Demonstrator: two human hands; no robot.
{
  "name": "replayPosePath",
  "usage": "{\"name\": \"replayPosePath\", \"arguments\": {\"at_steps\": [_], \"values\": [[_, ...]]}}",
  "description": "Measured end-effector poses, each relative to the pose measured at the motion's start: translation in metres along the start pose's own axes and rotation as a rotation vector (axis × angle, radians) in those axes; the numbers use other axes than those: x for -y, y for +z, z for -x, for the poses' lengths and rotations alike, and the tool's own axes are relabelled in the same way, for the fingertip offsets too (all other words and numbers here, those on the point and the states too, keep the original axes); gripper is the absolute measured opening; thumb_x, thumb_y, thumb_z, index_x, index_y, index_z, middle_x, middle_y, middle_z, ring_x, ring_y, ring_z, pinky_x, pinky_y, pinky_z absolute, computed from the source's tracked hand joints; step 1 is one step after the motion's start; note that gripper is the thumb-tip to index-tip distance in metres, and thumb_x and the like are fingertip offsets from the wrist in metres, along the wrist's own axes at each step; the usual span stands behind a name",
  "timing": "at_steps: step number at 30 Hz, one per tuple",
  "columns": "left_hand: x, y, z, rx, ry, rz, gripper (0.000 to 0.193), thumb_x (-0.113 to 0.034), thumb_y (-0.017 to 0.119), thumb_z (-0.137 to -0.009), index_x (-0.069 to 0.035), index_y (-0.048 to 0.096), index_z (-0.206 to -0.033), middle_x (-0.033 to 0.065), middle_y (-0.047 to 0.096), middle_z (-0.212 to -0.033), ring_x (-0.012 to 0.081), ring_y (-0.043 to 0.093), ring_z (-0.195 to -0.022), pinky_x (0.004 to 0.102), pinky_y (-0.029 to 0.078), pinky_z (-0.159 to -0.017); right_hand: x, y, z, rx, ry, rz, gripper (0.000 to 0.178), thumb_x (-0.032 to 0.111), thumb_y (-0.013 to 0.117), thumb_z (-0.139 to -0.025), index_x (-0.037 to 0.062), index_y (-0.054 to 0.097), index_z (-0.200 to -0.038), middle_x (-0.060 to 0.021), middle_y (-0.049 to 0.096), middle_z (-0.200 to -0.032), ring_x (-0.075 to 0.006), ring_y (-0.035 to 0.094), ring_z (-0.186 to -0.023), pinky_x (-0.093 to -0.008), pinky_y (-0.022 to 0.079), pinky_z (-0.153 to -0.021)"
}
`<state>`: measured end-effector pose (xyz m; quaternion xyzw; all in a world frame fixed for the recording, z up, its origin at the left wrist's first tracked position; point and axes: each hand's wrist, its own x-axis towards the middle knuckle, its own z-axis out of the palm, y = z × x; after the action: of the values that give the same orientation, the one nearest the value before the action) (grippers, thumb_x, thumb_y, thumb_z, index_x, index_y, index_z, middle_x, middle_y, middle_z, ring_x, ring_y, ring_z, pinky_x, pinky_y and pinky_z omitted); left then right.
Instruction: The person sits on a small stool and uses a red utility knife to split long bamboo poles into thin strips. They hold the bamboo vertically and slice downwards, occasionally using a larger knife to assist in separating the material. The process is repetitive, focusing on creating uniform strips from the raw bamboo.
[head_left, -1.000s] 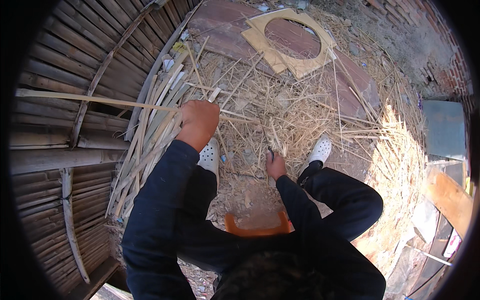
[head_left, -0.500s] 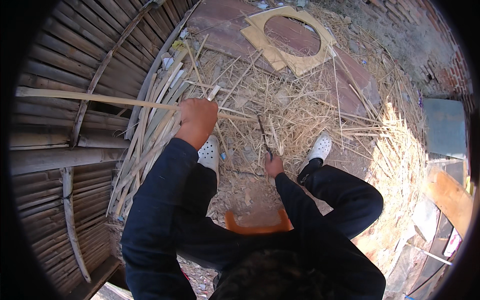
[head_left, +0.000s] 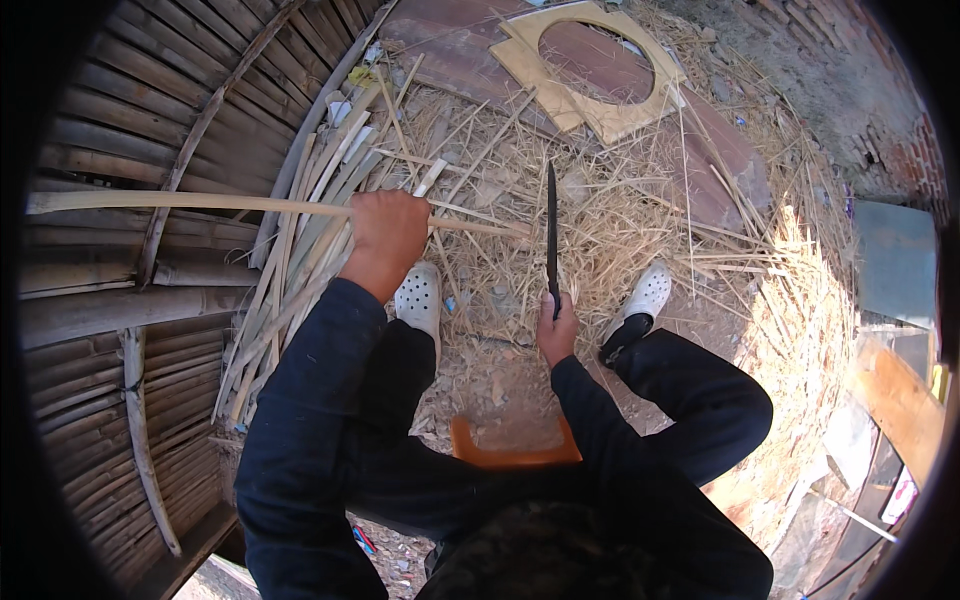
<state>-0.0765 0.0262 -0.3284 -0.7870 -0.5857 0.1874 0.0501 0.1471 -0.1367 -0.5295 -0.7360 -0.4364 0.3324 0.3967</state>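
My left hand (head_left: 388, 240) is closed around a long pale bamboo strip (head_left: 240, 203). The strip runs out past the wall side on the left, and its short end points right from my fist. In my right hand (head_left: 557, 330) is the handle of a dark, long-bladed knife (head_left: 552, 220). Its blade points away from me, just right of the strip's end, and a small gap seems to lie between them. Shavings and split pieces (head_left: 590, 220) cover the ground below both hands.
Several split bamboo strips (head_left: 290, 270) lie along the slatted bamboo wall (head_left: 130, 240) at left. Ahead, a yellowish board with a round hole (head_left: 600, 125) rests on a reddish-brown panel (head_left: 450, 45). An orange stool (head_left: 515, 457) is beneath me, between my legs.
The knife's blade has swung more upright and shows its broad side more clearly. My right hand has turned and shifted slightly right, while my left hand still grips the strip.
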Motion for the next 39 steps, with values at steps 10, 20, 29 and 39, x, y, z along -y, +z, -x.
{"name": "replayPosePath", "arguments": {"at_steps": [10, 20, 29, 39], "values": [[0.022, 0.025, -0.013, 0.127, -0.141, 0.118, 0.020, -0.027, 0.068, -0.081, -0.010, 0.070, -0.091, 0.0098, 0.070, -0.092, 0.0287, 0.068, -0.088, 0.0401, 0.053, -0.072, -0.023, 0.005, 0.030, 0.077, 0.088, 0.086, 0.037, 0.032, 0.050, -0.093, -0.0036, 0.057, -0.101, -0.0298, 0.062, -0.083, -0.0460, 0.062, -0.082, -0.0502, 0.048, -0.072], [0.020, 0.019, -0.011, 0.121, -0.141, 0.113, 0.017, -0.021, 0.065, -0.082, -0.010, 0.070, -0.093, 0.0104, 0.070, -0.092, 0.0288, 0.069, -0.089, 0.0405, 0.053, -0.073, 0.006, -0.001, 0.030, 0.081, 0.064, 0.051, 0.039, 0.033, 0.051, -0.092, -0.0060, 0.057, -0.096, -0.0307, 0.062, -0.081, -0.0461, 0.062, -0.080, -0.0510, 0.049, -0.070], [0.018, 0.014, -0.009, 0.108, -0.129, 0.109, 0.014, -0.016, 0.062, -0.082, -0.010, 0.071, -0.090, 0.0106, 0.070, -0.090, 0.0295, 0.069, -0.086, 0.0412, 0.053, -0.071, 0.008, 0.001, 0.022, 0.036, 0.029, 0.068, 0.034, 0.030, 0.053, -0.092, -0.0030, 0.056, -0.088, -0.0259, 0.062, -0.073, -0.0443, 0.061, -0.072, -0.0493, 0.047, -0.064], [0.020, 0.006, -0.003, 0.130, -0.164, 0.145, 0.016, -0.015, 0.059, -0.084, -0.011, 0.071, -0.094, 0.0103, 0.070, -0.094, 0.0289, 0.069, -0.090, 0.0420, 0.052, -0.075, -0.008, 0.011, 0.027, 0.064, -0.010, 0.118, 0.040, 0.036, 0.052, -0.093, -0.0036, 0.057, -0.090, -0.0248, 0.061, -0.072, -0.0419, 0.062, -0.071, -0.0472, 0.047, -0.066]]}}
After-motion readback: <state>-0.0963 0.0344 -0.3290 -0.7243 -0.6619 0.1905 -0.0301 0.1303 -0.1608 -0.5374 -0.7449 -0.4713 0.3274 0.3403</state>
